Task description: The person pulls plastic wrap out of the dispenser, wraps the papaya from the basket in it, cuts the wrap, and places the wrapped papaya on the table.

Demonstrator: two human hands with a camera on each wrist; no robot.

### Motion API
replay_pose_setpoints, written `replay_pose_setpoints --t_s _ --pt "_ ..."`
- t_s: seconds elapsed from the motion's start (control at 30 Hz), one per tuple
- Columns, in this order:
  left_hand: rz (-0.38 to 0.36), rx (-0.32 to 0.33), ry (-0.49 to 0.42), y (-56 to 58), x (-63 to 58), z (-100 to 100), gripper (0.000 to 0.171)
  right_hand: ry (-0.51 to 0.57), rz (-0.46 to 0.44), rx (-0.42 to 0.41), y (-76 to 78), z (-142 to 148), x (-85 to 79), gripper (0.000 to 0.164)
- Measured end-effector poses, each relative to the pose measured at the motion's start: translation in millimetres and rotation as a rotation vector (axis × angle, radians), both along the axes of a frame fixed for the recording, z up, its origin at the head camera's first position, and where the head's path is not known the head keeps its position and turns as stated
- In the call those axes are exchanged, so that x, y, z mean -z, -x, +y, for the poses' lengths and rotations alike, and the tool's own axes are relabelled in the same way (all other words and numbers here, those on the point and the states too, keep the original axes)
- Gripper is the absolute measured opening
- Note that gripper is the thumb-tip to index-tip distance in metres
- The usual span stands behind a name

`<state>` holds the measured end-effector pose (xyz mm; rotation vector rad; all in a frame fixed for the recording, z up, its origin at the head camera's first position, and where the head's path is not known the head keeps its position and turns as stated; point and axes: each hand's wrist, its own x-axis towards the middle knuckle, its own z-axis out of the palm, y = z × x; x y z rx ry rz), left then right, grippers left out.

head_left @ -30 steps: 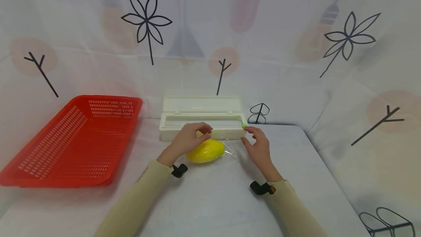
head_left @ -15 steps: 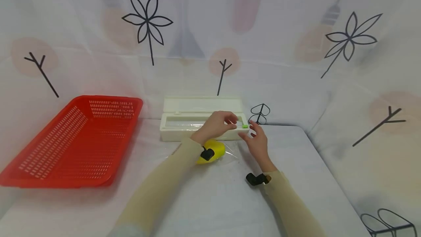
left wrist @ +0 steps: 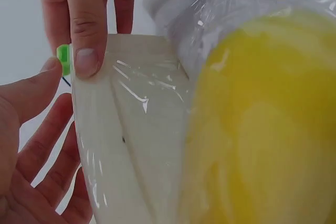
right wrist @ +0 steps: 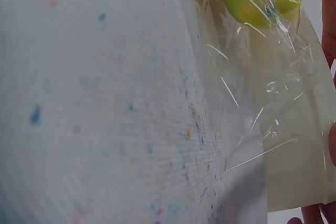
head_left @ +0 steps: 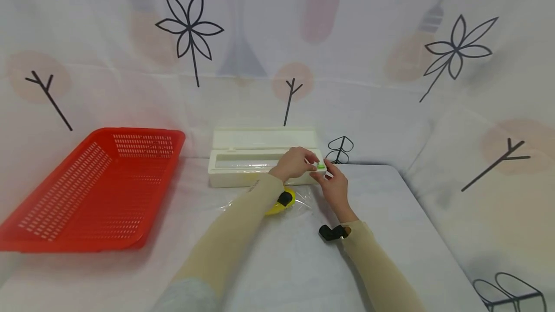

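A white cling film dispenser box (head_left: 234, 179) lies across the table with its lid raised. My left hand (head_left: 294, 163) reaches over to its right end, and the thumb touches the small green slide cutter (left wrist: 63, 60); the other fingers are loosely bent. My right hand (head_left: 335, 189) grips the same end corner, thumb on the front edge and fingers behind. Clear film (head_left: 305, 198) drapes down the box front and over a yellow oval fruit (left wrist: 262, 124), perhaps a mango. In the head view my left forearm hides much of that fruit.
A red perforated plastic basket (head_left: 93, 199) stands on the left of the white-covered table (head_left: 299, 264). Behind rises a patterned cloth backdrop (head_left: 243, 105), which continues along the right side.
My left hand has moved right along the box, from above the yellow fruit to the green cutter. My right hand has shifted from the cutter to gripping the box's end corner.
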<state>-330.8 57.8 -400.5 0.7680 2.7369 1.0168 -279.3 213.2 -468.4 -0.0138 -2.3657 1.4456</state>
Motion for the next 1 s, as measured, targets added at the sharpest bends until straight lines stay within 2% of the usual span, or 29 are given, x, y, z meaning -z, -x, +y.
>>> replay_pose_setpoints --t_s 0.27,0.53,0.7,1.0 --pt "0.068 -0.055 0.108 -2.8 -3.5 18 0.024 -0.003 0.079 0.017 0.8 2 2.7 0.051" --pt "0.183 -0.11 0.255 -4.3 -6.4 24 0.021 -0.003 0.05 0.025 4.5 3 4.0 0.054" --pt "0.216 -0.121 0.306 -3.7 -6.4 25 0.02 -0.021 0.016 0.033 4.1 5 2.6 0.054" --pt "0.234 -0.117 0.369 -3.1 -9.3 24 0.017 -0.069 0.04 0.07 7.1 7 2.3 0.052"
